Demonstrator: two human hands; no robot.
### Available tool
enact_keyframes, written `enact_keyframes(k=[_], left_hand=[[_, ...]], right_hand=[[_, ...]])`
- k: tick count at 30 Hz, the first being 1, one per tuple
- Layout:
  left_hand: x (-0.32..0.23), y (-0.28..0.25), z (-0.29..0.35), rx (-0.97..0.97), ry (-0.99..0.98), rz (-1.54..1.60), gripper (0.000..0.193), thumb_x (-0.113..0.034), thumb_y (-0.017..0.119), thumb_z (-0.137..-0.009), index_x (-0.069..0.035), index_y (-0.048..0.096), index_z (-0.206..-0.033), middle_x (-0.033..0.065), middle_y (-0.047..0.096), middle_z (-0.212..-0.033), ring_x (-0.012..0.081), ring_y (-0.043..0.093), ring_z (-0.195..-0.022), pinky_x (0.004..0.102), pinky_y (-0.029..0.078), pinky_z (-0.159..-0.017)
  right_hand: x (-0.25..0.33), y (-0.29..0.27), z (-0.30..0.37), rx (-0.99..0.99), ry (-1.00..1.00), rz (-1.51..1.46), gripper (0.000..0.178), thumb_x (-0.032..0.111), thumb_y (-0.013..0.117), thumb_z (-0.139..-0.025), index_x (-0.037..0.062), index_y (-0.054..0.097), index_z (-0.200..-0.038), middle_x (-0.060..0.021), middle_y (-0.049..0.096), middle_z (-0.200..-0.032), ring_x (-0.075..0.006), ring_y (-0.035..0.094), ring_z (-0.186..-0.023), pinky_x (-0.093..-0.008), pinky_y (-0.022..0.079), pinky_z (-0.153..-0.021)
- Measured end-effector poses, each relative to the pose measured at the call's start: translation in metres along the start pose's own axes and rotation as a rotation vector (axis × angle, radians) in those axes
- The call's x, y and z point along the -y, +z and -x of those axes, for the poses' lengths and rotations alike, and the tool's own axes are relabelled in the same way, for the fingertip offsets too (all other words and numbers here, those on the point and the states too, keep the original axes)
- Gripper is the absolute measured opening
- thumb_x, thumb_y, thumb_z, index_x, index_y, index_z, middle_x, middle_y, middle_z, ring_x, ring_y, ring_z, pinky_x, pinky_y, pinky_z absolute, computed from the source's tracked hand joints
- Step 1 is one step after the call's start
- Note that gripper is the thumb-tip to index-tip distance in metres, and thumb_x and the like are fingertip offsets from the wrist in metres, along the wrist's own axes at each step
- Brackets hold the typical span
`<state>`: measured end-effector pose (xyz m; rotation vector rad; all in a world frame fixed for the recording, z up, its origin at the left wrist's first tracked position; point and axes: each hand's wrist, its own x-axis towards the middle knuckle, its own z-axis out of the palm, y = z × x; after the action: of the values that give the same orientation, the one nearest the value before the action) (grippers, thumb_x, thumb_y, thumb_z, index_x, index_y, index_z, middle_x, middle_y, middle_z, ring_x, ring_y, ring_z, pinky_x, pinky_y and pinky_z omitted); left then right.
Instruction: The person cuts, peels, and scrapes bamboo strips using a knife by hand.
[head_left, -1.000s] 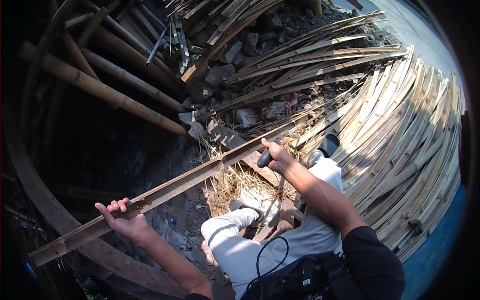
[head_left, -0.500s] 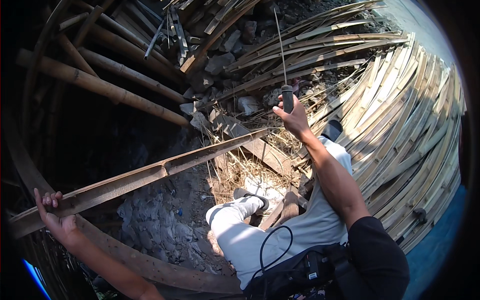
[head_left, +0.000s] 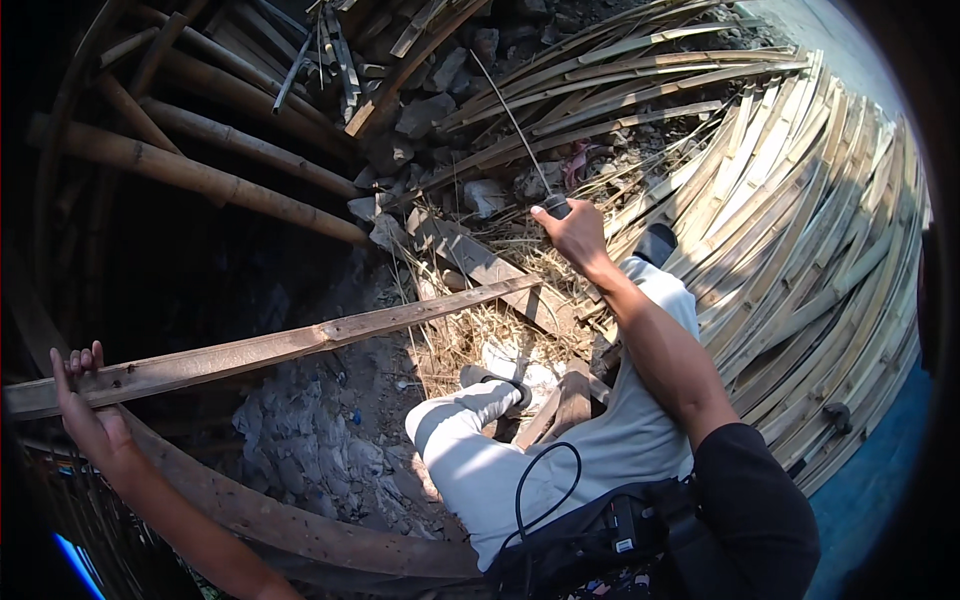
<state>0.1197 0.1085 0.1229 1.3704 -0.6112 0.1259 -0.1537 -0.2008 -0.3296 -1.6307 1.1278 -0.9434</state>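
My left hand grips a long split bamboo piece near its left end, fingers curled over the upper edge. The piece slopes up to the right across the view, and its far end lies over a wooden board. In my right hand is the dark handle of a long knife, mostly hidden by my fingers. The narrow blade points up and to the left, apart from the bamboo piece. My bent legs show below the right hand.
Pale split bamboo strips are heaped along the right. Bamboo poles cross the dark upper left. Stones lie at the top middle, straw and wood pieces near my feet. A curved beam runs along the lower left.
The bamboo piece has turned in my left hand, and its left end has risen. My right hand has lowered slightly to the left, with the blade tilting further left.
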Motion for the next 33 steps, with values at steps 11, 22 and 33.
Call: enact_keyframes(k=[11,22,33], left_hand=[[-0.012,0.025,-0.016,0.057,0.093,-0.144,0.020,-0.019,0.041,-0.096,-0.004,0.045,-0.085,0.0120,0.051,-0.085,0.0225,0.056,-0.081,0.0434,0.051,-0.093],[0.018,0.030,-0.053,0.076,0.138,0.012,0.020,-0.020,0.049,-0.091,-0.007,0.047,-0.077,0.0074,0.051,-0.070,0.0174,0.050,-0.059,0.0262,0.045,-0.056],[0.043,0.032,-0.064,0.149,0.288,0.080,0.028,-0.012,0.046,-0.089,-0.012,0.034,-0.063,-0.0012,0.029,-0.051,0.0082,0.029,-0.043,0.0213,0.027,-0.039]], right_hand=[[-0.014,0.006,-0.008,-0.052,0.051,-0.068,0.056,0.044,0.066,-0.083,-0.0008,0.055,-0.051,-0.0122,0.047,-0.041,-0.0223,0.045,-0.037,-0.0381,0.035,-0.042],[-0.039,0.047,0.024,0.112,0.032,-0.017,0.069,0.050,0.056,-0.088,-0.0066,0.054,-0.049,-0.0233,0.051,-0.047,-0.0323,0.053,-0.044,-0.0449,0.039,-0.047],[-0.077,0.136,0.129,0.600,0.493,0.297,0.074,0.060,0.042,-0.086,-0.0113,0.065,-0.082,-0.0345,0.061,-0.087,-0.0431,0.063,-0.087,-0.0488,0.049,-0.076]])
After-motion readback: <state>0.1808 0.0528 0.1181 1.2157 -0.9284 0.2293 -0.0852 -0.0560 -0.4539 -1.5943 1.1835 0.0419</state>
